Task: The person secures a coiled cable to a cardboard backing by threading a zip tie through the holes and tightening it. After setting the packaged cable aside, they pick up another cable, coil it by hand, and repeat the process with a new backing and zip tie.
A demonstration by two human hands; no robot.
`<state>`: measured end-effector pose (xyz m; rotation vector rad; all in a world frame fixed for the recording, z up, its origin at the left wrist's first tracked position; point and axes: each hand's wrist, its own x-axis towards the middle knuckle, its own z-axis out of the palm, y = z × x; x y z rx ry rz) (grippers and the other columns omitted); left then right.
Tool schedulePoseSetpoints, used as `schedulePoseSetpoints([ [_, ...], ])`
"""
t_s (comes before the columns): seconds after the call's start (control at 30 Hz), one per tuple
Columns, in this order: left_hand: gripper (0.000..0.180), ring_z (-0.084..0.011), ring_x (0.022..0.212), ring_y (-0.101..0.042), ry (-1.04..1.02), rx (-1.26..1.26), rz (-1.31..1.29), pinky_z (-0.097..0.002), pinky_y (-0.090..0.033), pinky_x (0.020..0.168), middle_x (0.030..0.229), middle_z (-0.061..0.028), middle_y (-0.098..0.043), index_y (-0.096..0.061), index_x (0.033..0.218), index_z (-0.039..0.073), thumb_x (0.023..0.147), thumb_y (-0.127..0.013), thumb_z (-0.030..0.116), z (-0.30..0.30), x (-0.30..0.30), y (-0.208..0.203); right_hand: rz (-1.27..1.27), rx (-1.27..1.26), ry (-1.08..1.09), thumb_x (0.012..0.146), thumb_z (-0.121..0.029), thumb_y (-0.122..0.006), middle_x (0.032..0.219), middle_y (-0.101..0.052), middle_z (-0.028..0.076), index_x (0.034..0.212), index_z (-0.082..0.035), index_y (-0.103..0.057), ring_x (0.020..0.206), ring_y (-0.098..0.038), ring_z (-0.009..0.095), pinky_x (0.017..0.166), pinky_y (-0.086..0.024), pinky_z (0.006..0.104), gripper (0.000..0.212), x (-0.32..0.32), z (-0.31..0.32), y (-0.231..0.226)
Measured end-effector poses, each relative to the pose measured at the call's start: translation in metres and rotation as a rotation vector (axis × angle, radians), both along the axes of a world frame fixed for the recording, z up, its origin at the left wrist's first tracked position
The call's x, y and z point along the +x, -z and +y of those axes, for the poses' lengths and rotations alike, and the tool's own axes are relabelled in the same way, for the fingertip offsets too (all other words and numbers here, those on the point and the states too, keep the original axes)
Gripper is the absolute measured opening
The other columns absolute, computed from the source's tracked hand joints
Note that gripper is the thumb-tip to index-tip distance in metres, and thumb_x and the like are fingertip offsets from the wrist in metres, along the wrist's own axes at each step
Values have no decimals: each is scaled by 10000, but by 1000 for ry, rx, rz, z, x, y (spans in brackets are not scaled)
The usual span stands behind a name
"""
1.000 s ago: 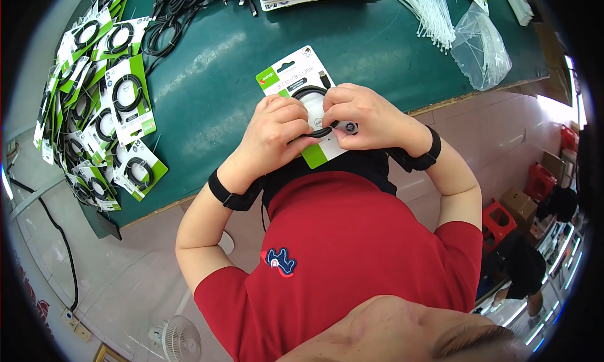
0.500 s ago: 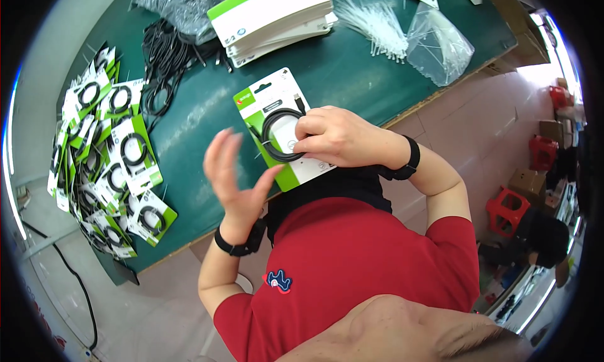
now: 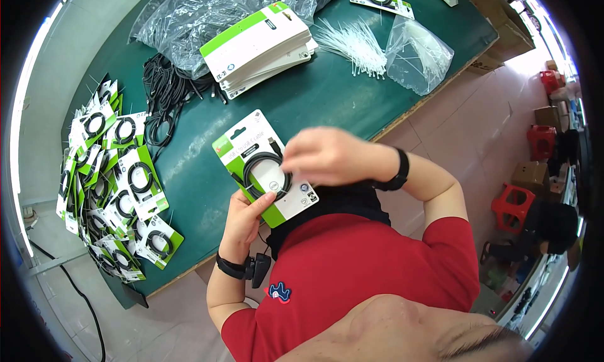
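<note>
A green and white backing card (image 3: 293, 205) with a hang slot lies at a tilt in front of me, by the table's near edge. Coiled on its face is a black cable (image 3: 246, 169), one plug pointing up the card. My left hand (image 3: 242, 222) grips the card's lower left edge, thumb on top and the other fingers hidden beneath. Blurred by motion, my right hand (image 3: 328, 157) hovers at the coil's right side with fingers bent; whether it holds anything is not clear.
On the left of the green table (image 3: 201, 201) is a heap of carded cables (image 3: 100, 189). Beyond the card are loose black cables (image 3: 165, 85), a stack of backing cards (image 3: 251, 44) and clear plastic wrap (image 3: 170, 32). White zip ties (image 3: 355, 47) and a plastic bag (image 3: 418, 57) lie far right.
My left hand has come in from beside the card and taken hold of its lower left edge. My right hand has shifted slightly off the coil. The whole view has tilted a little.
</note>
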<state>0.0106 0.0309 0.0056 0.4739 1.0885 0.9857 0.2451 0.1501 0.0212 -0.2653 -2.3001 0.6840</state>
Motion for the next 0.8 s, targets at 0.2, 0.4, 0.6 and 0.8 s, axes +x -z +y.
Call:
schedulePoseSetpoints([
  [0.2,366,-198,1008,-664,2,51,-3,-366,-537,915,1113,-106,-683,-617,1196,-8,846,-724,7,-3,2,-1,-405,318,565,779,-23,-642,897,-617,92,849,-44,-646,828,-617,283,704,-520,387,73,86,94,14],
  [0.4,352,-191,1004,-661,34,9,11,-358,-533,915,1112,-102,-683,-630,1178,-9,841,-730,5,-3,8,-4,-603,527,655,716,-46,-606,821,-555,75,719,-52,-568,794,-594,248,642,-518,371,38,108,121,35],
  [0.6,334,-179,988,-659,53,71,16,-341,-531,906,1098,-92,-687,-648,1160,-8,837,-732,-1,-5,4,0,-433,495,580,755,-49,-627,822,-573,64,735,-56,-579,794,-605,244,652,-520,363,52,99,120,28],
  [0.8,356,-162,975,-657,99,149,88,-328,-538,885,1089,-91,-690,-652,1156,-11,813,-747,-18,-9,-6,0,-217,366,504,799,-51,-685,850,-613,65,792,-42,-611,777,-629,255,666,-522,355,75,70,108,11],
])
